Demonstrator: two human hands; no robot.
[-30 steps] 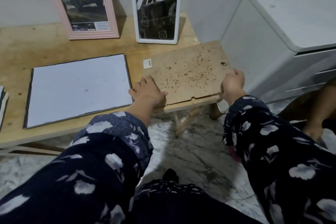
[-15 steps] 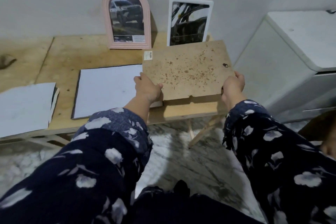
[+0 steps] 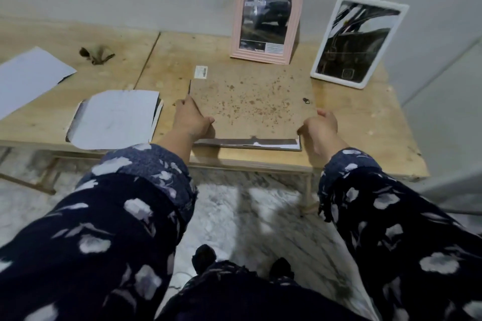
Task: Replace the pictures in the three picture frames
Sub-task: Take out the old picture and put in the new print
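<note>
Two frames are seen standing upright against the wall at the back of the wooden table (image 3: 360, 122): a pink arched frame (image 3: 266, 14) and, to its right, a white rectangular frame (image 3: 358, 40), each with a dark picture of a vehicle inside. These two are judged to be finished, though whether their pictures are the new ones cannot be told.

A third frame (image 3: 260, 145) is laid face down near the table's front edge, only its near rim being seen. A brown, speckled backing board (image 3: 250, 104) is held over it, set slightly back so the frame's front strip is left uncovered. The board is judged not yet seated, so the closing of this frame and its standing up are judged to remain.

The board's left edge is gripped by the left hand (image 3: 190, 120), the thumb laid on top and the fingers curled round the edge. At the board's right front corner the right hand (image 3: 319, 125) is placed, fingers bent against the edge; a pinch there is likely, but the fingertips are hidden.

White sheets (image 3: 114, 118) are left on the table to the left.
</note>
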